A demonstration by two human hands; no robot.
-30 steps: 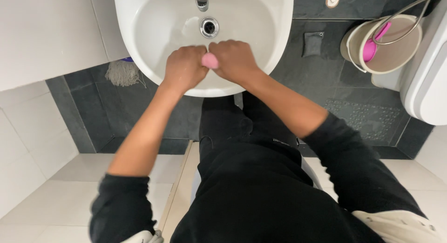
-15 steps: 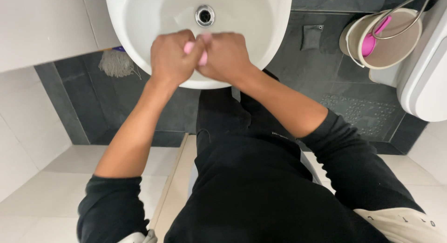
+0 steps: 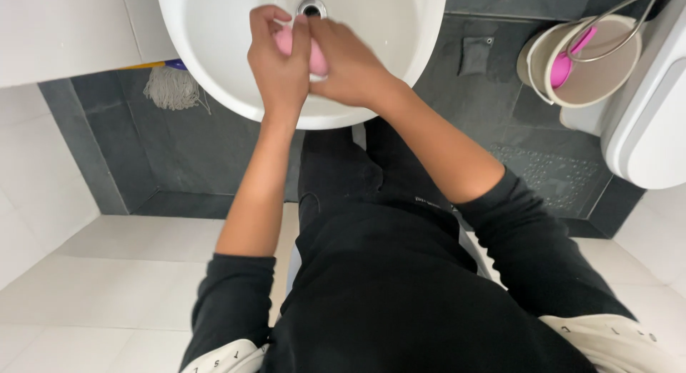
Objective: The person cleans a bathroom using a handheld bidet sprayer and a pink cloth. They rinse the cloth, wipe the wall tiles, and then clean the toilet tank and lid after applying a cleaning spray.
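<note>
A pink bar of soap (image 3: 316, 56) is pressed between both of my hands over the white washbasin (image 3: 214, 66). My left hand (image 3: 277, 57) wraps its fingers over the soap from the left. My right hand (image 3: 349, 64) closes on it from the right. Most of the soap is hidden by my fingers. The metal drain (image 3: 311, 6) lies just beyond my hands at the top of the basin.
A beige bucket (image 3: 600, 80) with a pink scoop (image 3: 564, 64) stands on the dark tiled floor at the right, next to a white toilet (image 3: 654, 116). A mop head (image 3: 171, 87) lies under the basin at the left. White tiles surround me.
Both hands moved farther over the basin toward the drain, still rubbing the pink soap between them. The view has tilted slightly so the basin sits higher in the frame.
</note>
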